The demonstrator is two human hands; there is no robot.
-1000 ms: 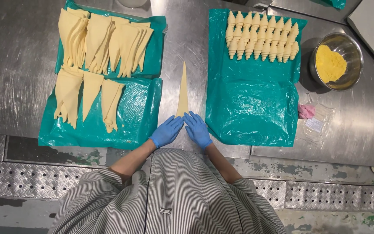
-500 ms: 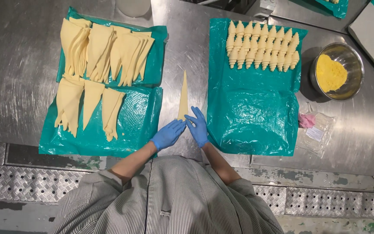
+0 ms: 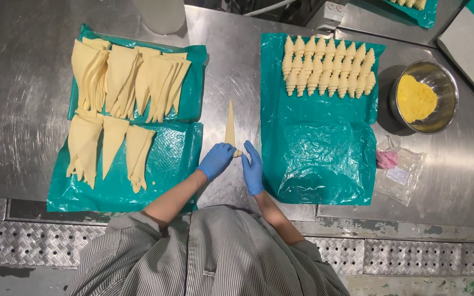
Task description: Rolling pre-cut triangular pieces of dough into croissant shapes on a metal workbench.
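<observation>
The person's striped sleeves hid both forearms near the bottom edge. Just beyond, the left hand (image 3: 215, 159) and the right hand (image 3: 252, 168), both in blue gloves, met at the wide near end of a dough triangle (image 3: 230, 125) lying on the steel surface (image 3: 23, 104) between the two sheets. The left grip was curled over that end, fingertips on the dough; the right grip lay mostly flat and open beside it, fingers touching the rolled edge. How far the end was rolled was hidden under the gloves.

To the left, a teal plastic sheet (image 3: 165, 175) carried flat dough triangles (image 3: 111, 145), overlapped so that a count was hard. To the right, another teal sheet (image 3: 319, 164) held rows of rolled croissants (image 3: 327, 66) at its far end. Near its right edge lay a clear plastic bag (image 3: 399, 172) with a small white label and something pink inside. Farther off stood a steel bowl (image 3: 445, 87) of yellow crumbs. At the far edge, a pale container (image 3: 160, 13) and more trays were cut off.
</observation>
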